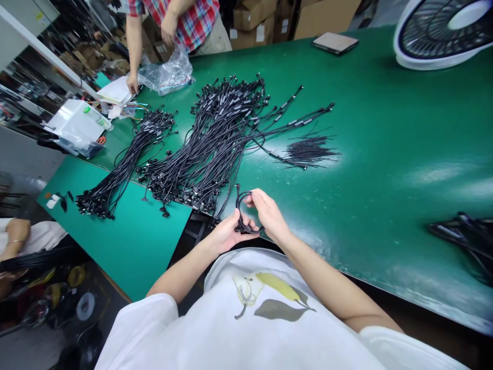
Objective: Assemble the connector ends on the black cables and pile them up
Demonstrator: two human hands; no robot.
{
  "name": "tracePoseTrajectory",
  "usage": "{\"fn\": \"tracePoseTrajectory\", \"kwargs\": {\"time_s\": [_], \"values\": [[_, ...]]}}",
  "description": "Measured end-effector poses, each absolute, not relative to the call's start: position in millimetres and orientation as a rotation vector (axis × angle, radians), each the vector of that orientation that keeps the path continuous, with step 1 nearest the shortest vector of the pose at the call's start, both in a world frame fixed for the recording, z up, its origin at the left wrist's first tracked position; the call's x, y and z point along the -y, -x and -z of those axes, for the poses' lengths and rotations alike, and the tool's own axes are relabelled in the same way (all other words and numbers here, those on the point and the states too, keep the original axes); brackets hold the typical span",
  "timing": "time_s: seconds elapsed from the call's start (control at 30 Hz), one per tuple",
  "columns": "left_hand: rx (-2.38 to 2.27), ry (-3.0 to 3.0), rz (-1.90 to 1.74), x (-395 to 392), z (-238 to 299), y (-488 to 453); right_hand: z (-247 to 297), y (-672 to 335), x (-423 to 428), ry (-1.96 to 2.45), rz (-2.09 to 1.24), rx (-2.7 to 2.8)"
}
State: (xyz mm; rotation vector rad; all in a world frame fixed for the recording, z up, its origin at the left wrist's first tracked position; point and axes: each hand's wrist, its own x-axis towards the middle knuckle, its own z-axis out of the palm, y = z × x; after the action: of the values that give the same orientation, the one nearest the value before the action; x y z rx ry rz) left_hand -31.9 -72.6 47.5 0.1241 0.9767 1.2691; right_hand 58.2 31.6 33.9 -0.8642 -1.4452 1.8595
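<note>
A black cable (246, 229) is looped into a small coil between my two hands, close to the table's near edge. My left hand (230, 231) is closed on the coil's left and lower side. On the upper right of the loop, the fingers of my right hand (266, 209) are curled round the cable. One end with a small connector sticks up above the coil. Beyond my hands lies a large pile of black cables (215, 139) with connectors at both ends. To its right is a heap of thin black ties (310, 151).
A smaller cable bundle (134, 154) lies left across two green tabletops. A white fan (442, 31) stands far right, near a flat notebook-like object (335, 43). Black bagged items (466, 241) lie at right. A co-worker's hand (132, 83) touches papers beside a plastic bag (167, 72).
</note>
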Motion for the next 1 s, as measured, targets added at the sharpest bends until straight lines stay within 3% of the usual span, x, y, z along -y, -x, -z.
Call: {"fn": "tracePoseTrajectory", "kwargs": {"time_s": [0.13, 0.3, 0.4, 0.53, 0.7, 0.87, 1.0], "values": [[-0.947, -0.059, -1.204, 71, -45, 25, -42, -57, -23, 0.781, -2.105, 1.402], [-0.986, -0.061, -1.149, 65, -44, 22, -49, -61, -23, 0.781, -1.898, 1.582], [-1.05, -0.223, -1.149, 61, -40, 23, -52, -64, -37, 0.694, -1.986, 1.59], [-1.104, -0.367, -1.174, 57, -31, 18, -58, -63, -48, 0.69, -2.337, 1.301], [-1.147, -0.508, -1.109, 51, -30, 13, -62, -56, -38, 0.791, -2.235, 1.039], [-1.203, -0.747, -0.917, 52, -36, 24, -56, -62, -49, 0.686, -2.494, 1.004], [-1.124, -0.635, -0.998, 53, -37, 24, -56, -67, -56, 0.674, -2.444, 0.748]]}}
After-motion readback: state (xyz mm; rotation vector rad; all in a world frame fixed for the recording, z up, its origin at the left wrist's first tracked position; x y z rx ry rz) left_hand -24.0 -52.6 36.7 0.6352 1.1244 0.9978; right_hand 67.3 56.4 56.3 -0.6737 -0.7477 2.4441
